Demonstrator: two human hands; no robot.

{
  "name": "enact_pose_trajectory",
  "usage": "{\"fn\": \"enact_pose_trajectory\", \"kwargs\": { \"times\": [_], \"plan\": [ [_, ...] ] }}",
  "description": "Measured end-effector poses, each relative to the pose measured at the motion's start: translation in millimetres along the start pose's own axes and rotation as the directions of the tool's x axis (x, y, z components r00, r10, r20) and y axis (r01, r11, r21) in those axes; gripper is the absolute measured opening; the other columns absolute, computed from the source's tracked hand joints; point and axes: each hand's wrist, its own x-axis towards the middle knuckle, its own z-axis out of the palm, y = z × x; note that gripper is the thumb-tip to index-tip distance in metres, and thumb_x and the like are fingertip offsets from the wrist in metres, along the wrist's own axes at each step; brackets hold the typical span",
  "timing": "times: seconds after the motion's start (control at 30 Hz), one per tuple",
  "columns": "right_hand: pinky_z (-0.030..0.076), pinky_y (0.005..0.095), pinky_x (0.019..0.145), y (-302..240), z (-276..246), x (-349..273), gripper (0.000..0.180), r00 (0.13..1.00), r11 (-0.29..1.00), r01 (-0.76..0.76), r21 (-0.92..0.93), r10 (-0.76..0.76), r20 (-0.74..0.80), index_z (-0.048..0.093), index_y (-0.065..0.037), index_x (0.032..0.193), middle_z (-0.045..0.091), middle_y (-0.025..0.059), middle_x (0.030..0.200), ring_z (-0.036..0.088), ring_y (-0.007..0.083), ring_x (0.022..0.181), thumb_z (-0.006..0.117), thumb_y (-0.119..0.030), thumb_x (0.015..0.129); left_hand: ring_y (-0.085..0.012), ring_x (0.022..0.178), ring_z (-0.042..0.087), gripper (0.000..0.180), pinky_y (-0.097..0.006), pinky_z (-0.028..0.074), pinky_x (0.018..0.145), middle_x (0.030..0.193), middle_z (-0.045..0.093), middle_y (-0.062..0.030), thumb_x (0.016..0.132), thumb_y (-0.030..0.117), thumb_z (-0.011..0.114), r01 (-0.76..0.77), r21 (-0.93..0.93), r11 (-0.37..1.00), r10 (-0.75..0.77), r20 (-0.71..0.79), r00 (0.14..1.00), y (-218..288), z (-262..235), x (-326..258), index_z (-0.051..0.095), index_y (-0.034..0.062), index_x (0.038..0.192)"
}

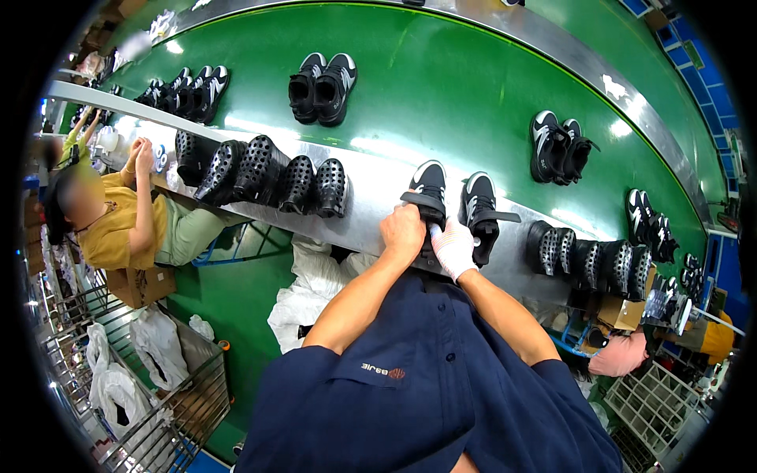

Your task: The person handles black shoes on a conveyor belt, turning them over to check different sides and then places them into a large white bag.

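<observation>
A black sneaker [429, 178] with a white-and-grey toe lies on the metal ledge in front of me, toe pointing away. My left hand [403, 229], bare, is closed on its left side by the loose black strap. My right hand [454, 249], in a white glove, grips the same shoe at the right of its opening. Both hands partly hide the heel. Just right of it stands the matching sneaker [479, 197], apart from my fingers, its strap [497, 216] sticking out to the right.
Black perforated shoe forms [256, 169] line the ledge [371, 206] to the left, more forms [587, 264] to the right. Sneaker pairs [323, 87] rest on the green belt [441, 87]. A seated person in yellow [118, 229] works at left. A wire cart [197, 402] holds white bundles.
</observation>
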Motion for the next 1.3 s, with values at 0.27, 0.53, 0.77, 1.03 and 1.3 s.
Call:
{"fn": "enact_pose_trajectory", "kwargs": {
  "times": [0.27,0.53,0.77,1.03,1.3],
  "plan": [
    [0.055,0.0529,0.088,2,2,4,0.038,0.999,0.999,0.011,-0.038,-0.009,0.044,0.068,0.001,0.105,0.072,0.0290,0.095,0.071,0.0457,0.096,0.067,-0.035,0.092,-0.0303,0.092,0.058,0.009,-0.043,0.046,0.078,0.091,0.057,-0.0108,0.084,0.016,0.061,-0.534,0.139,0.834,0.550,-0.283,0.785,16,-39,4,0.065,0.0126,0.091],
    [0.055,0.0541,0.084,12,18,8,0.036,0.996,0.995,0.086,-0.057,-0.085,0.014,0.066,0.002,0.099,0.071,0.0295,0.090,0.070,0.0463,0.089,0.063,-0.034,0.095,-0.0299,0.088,0.058,0.009,-0.042,0.046,0.078,0.089,0.056,-0.0104,0.083,0.013,0.061,-0.497,0.139,0.856,0.512,-0.348,0.785,19,-20,8,0.061,0.0093,0.091],
    [0.054,0.0527,0.089,15,15,13,0.038,0.997,0.996,0.081,0.044,-0.081,0.002,0.070,0.005,0.101,0.071,0.0321,0.095,0.069,0.0477,0.095,0.065,-0.031,0.091,-0.0317,0.088,0.057,0.010,-0.042,0.047,0.079,0.090,0.054,-0.0114,0.083,0.011,0.060,-0.637,0.042,0.770,0.614,-0.320,0.721,-3,-43,-13,0.060,0.0075,0.093],
    [0.055,0.0505,0.085,-4,5,2,0.032,0.993,0.983,-0.030,0.182,0.008,0.121,0.071,0.001,0.108,0.073,0.0285,0.098,0.071,0.0446,0.094,0.066,-0.027,0.092,-0.0398,0.119,0.059,0.060,-0.044,0.048,0.100,0.123,0.063,-0.0216,0.078,0.020,0.079,0.321,-0.368,0.873,-0.325,0.053,0.944,-13,-36,-40,0.059,0.0003,0.130],
    [0.057,0.0295,0.077,-2,-64,-41,0.031,0.916,0.911,0.167,0.376,-0.285,0.284,0.070,-0.001,0.115,0.076,0.0127,0.101,0.072,0.0131,0.087,0.074,-0.019,0.090,-0.0426,0.119,0.057,0.064,-0.043,0.046,0.107,0.127,0.060,-0.0230,0.071,0.004,0.065,0.065,-0.399,0.915,-0.064,0.017,0.998,-68,-69,-50,0.063,0.0076,0.136]
  ]
}}
